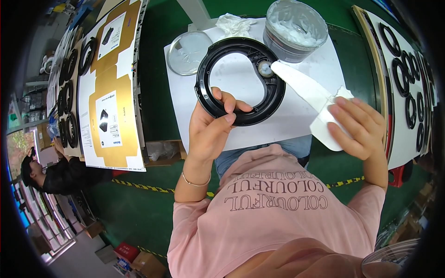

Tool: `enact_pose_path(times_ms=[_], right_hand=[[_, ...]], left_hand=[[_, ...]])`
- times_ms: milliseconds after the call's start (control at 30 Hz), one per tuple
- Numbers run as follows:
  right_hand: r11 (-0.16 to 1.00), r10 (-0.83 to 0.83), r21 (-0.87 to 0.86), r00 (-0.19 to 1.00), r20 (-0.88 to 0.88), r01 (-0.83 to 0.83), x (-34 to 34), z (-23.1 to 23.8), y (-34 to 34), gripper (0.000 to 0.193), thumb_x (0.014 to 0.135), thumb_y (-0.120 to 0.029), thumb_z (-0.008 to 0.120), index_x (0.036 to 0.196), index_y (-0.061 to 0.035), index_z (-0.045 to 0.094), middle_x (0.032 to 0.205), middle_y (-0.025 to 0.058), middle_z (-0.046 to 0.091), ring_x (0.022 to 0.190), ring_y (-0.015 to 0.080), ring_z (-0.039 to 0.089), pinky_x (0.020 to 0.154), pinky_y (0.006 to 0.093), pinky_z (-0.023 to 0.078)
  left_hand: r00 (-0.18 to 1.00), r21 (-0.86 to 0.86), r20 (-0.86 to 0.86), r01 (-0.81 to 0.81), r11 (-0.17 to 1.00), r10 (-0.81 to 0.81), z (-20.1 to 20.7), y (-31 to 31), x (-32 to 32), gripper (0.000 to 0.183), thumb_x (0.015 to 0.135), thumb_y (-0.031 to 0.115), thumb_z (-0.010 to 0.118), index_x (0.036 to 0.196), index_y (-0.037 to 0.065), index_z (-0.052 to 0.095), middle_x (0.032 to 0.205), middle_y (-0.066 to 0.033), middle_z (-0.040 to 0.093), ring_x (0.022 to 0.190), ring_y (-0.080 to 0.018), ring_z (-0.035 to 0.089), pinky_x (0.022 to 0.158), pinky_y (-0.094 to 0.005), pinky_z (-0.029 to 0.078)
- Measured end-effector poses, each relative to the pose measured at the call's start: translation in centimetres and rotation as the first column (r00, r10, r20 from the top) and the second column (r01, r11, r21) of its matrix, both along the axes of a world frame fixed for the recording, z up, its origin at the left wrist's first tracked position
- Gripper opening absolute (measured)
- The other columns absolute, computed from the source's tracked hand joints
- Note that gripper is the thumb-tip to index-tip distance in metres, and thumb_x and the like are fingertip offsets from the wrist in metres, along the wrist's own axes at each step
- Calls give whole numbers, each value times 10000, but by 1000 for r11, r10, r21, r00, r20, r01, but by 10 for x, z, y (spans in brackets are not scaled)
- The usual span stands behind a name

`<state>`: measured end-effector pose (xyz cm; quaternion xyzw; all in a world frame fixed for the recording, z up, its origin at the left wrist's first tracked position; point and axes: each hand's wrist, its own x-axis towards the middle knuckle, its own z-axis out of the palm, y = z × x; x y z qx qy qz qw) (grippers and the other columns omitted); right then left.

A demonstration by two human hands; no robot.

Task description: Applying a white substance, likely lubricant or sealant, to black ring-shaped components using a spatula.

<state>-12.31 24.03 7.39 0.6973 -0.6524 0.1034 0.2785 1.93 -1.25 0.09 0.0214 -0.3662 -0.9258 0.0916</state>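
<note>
My left hand (208, 132) grips the near left edge of a black plastic ring-shaped housing (274, 99), its fingers curled through the large opening. The ring is held tilted above a white work surface (178, 104). A small round recess (265, 69) on its right side has pale, whitish paste in it. In my closed right hand (357, 127) is a white spatula (301, 85); its narrow tip reaches the edge of that recess. A piece of white tissue (344, 92) sticks out beside the fingers on the spatula's handle.
A clear tub (283, 53) of white paste stands at the back right, a round clear lid (178, 62) at the back left. Crumpled tissue (234, 25) lies between them. Boards on both sides carry black rings (401, 76); gold cardboard (95, 123) lies left. Another person (69, 176) is far left.
</note>
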Motion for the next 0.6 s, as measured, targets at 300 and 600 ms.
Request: enact_pose_path(times_ms=[300, 600], right_hand=[[962, 35, -247, 848, 529, 114, -14, -12, -2, 198, 705, 32, 554, 901, 9, 574, 883, 185, 636, 768, 313, 640, 638, 315, 506], [976, -15, -174, 833, 553, 133, -10, -8, -5, 182, 733, 93, 511, 905, 38, 531, 844, 209, 634, 764, 329, 641, 650, 341, 511]], left_hand=[[1000, -85, -7, -16, 996, 15, 2, 2, 0, 394, 732, -144, 415, 1044, 94, 371, 859, -48, 457, 978, -268, 544, 842, -359, 415], [998, -205, -42, -45, 978, 37, 0, 3, 0, 385, 737, -154, 418, 1038, 78, 363, 863, -56, 460, 968, -264, 550, 845, -352, 403]])
